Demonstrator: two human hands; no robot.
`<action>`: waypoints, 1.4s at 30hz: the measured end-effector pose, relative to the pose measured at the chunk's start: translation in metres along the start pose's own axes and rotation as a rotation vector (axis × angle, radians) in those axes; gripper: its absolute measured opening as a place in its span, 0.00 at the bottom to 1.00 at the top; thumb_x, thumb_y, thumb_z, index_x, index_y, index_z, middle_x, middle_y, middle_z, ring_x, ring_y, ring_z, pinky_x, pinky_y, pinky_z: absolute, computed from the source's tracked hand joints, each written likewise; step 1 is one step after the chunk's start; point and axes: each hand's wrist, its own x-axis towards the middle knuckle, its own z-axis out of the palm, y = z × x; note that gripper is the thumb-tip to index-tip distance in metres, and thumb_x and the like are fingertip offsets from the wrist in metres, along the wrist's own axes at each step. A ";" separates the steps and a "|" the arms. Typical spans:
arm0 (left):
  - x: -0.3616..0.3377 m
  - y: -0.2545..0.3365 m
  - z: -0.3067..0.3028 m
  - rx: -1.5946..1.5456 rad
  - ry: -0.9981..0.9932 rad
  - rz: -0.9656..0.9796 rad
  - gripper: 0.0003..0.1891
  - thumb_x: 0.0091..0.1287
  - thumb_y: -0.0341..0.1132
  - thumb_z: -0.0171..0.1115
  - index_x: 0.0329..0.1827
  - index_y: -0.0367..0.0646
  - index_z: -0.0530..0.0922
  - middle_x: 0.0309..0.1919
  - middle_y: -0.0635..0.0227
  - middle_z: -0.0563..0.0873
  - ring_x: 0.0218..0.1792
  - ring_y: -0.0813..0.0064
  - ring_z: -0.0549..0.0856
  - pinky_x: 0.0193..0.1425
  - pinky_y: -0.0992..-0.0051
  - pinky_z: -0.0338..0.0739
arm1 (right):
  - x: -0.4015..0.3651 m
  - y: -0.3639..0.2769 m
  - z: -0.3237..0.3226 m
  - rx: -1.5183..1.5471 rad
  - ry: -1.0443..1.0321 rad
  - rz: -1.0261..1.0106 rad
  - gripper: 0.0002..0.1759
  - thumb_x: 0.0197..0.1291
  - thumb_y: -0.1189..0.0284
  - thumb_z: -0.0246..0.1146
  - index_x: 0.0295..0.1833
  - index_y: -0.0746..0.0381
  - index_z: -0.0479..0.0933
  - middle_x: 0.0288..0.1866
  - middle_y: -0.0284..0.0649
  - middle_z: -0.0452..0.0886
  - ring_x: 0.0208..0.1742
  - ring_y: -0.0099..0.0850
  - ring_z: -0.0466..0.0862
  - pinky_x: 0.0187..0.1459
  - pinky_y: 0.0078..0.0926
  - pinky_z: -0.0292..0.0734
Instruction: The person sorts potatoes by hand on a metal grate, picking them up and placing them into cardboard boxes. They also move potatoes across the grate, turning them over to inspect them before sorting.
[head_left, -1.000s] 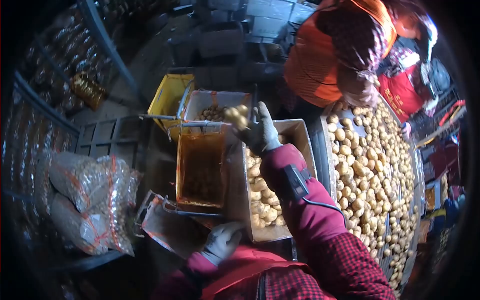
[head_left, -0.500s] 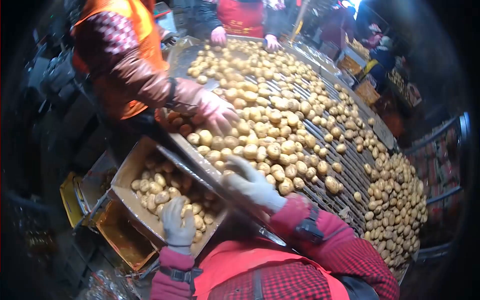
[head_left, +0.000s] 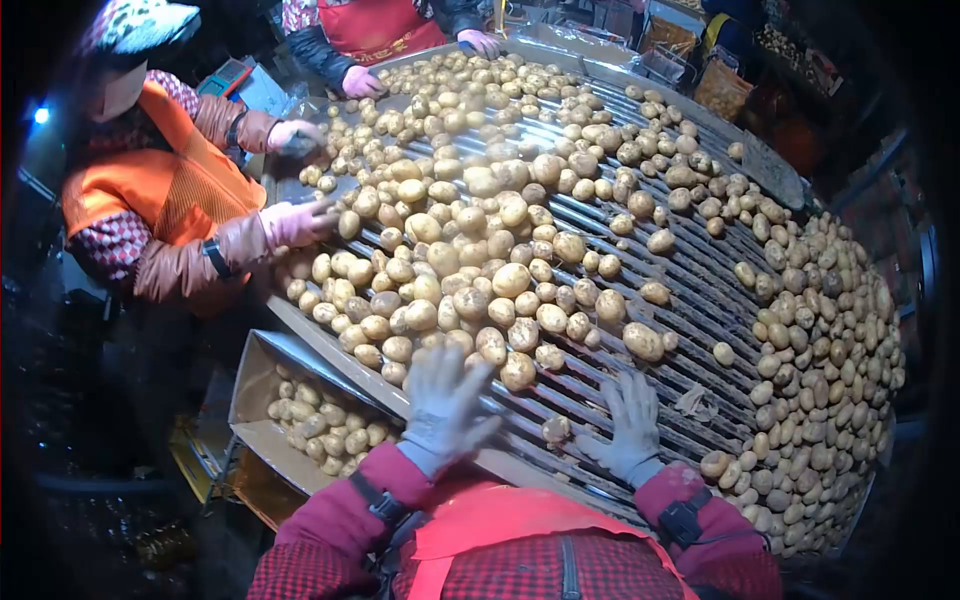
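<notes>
My left hand, in a grey work glove, is open with its fingers spread over the near edge of the roller table. Its fingertips reach the front of a heap of potatoes. Further right, my right hand, gloved the same way, is open above the bars, fingers pointing away from me. Just left of its thumb lies a single potato. Neither palm shows anything held. Below and left of my left hand stands a cardboard box with potatoes in it.
Across the table at left, a person in an orange vest has gloved hands among the potatoes. Another person in a red apron stands at the far edge. More potatoes crowd the right end. A scrap of debris lies on the bars.
My left hand has moved from the box up to the table edge. My right hand has shifted right, away from the heap. The orange-vested person's hand has drawn back; my view has turned.
</notes>
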 end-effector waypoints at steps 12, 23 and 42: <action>0.132 -0.061 0.006 0.265 -0.031 0.312 0.34 0.53 0.48 0.74 0.68 0.71 0.80 0.76 0.58 0.71 0.76 0.43 0.67 0.72 0.26 0.54 | 0.206 -0.075 0.053 0.269 0.224 0.020 0.50 0.50 0.67 0.72 0.82 0.50 0.63 0.85 0.57 0.56 0.84 0.61 0.55 0.83 0.59 0.53; 0.265 -0.180 0.001 0.367 0.018 0.010 0.39 0.57 0.47 0.77 0.75 0.75 0.74 0.77 0.50 0.70 0.80 0.43 0.63 0.78 0.29 0.52 | 0.378 -0.080 0.064 0.162 0.132 0.017 0.50 0.56 0.52 0.74 0.83 0.48 0.62 0.85 0.48 0.60 0.83 0.61 0.55 0.82 0.57 0.55; 0.501 -0.162 0.034 0.156 -0.354 0.469 0.18 0.78 0.48 0.52 0.52 0.45 0.83 0.50 0.53 0.88 0.54 0.45 0.85 0.58 0.53 0.79 | 0.220 0.191 -0.022 -0.331 0.480 0.396 0.27 0.65 0.66 0.68 0.69 0.56 0.79 0.73 0.50 0.77 0.74 0.53 0.74 0.75 0.51 0.66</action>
